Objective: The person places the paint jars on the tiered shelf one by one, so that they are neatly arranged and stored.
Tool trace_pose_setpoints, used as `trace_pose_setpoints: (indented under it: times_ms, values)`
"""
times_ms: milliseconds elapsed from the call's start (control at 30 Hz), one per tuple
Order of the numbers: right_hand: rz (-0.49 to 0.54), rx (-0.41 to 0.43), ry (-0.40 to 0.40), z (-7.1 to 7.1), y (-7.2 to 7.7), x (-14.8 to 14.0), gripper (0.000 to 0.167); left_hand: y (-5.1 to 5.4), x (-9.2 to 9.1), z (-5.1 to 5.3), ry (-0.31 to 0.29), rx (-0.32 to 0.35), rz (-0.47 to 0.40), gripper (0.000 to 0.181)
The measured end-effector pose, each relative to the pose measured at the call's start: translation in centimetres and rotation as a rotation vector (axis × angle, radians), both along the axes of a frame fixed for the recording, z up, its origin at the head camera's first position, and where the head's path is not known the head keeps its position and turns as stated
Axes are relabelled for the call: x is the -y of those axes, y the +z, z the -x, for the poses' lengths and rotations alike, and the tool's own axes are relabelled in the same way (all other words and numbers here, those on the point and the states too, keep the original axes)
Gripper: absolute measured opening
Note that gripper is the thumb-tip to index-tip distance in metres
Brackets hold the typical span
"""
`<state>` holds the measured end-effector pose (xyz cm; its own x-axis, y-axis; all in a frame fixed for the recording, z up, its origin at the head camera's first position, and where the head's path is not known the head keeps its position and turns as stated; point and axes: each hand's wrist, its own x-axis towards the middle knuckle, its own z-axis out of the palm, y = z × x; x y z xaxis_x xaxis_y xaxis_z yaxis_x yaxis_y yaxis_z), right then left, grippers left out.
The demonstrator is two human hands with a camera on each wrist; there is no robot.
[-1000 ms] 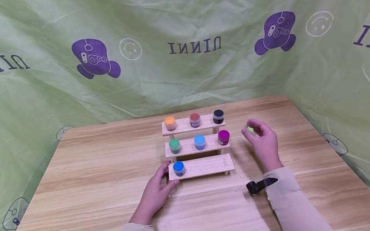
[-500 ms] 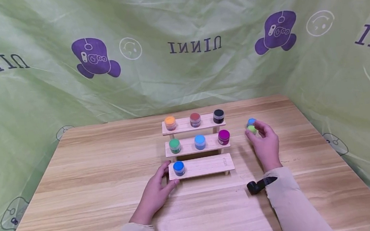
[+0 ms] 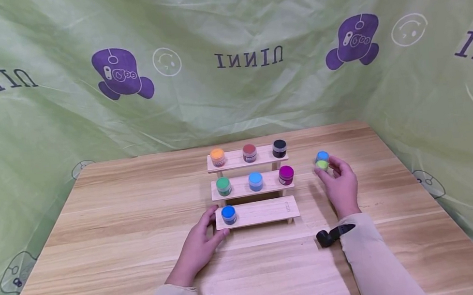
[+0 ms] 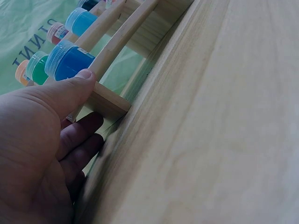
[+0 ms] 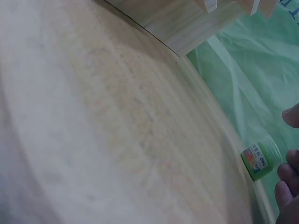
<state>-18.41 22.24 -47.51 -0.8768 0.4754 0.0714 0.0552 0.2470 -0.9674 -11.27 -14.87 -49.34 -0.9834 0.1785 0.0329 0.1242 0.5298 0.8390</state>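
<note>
A three-tier wooden stand [image 3: 266, 212] bears several small paint jars with coloured lids. At the left end of its lowest tier, my left hand [image 3: 200, 249] grips the board, thumb on the front edge beside a dark blue paint jar [image 3: 228, 215]. The left wrist view shows that thumb against the wood, near the same blue jar [image 4: 70, 60]. Right of the stand, my right hand [image 3: 340, 184] is around a lime green paint jar [image 3: 322, 164] on the table. In the right wrist view, thumb and fingers stand apart, the thumb clear of the green jar [image 5: 260, 158].
A light blue-lidded jar [image 3: 322, 155] stands just behind the lime green one. Orange, red and black jars [image 3: 279, 148] line the top tier; green, light blue and purple jars [image 3: 286, 175] line the middle. A green printed cloth [image 3: 253, 102] hangs behind the wooden table [image 3: 110, 230].
My right hand's fingers have drawn back and spread from the lime green jar, uncovering it and the blue-lidded jar behind. The left hand and the stand have stayed still.
</note>
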Motion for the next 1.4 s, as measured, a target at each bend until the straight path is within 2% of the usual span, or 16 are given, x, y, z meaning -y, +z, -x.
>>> trace_pose_setpoints:
  times_ms: [300, 667, 967, 1400]
  values:
    - [-0.001, 0.042, -0.004, 0.8, -0.5, -0.5, 0.064, 0.1, 0.0, 0.0, -0.002, -0.014, 0.002, 0.070]
    - [-0.072, 0.091, 0.024, 1.5, -0.6, -1.2, 0.058, 0.3, -0.1, -0.1, 0.000, 0.003, -0.007, 0.071]
    - [-0.131, 0.104, 0.001, 1.7, -0.8, -1.2, 0.050, 0.3, -0.1, -0.1, 0.001, 0.008, -0.007, 0.071]
    - [-0.112, 0.107, -0.004, 1.5, -0.9, -1.2, 0.051, 0.2, -0.1, 0.0, 0.000, 0.010, -0.010, 0.071]
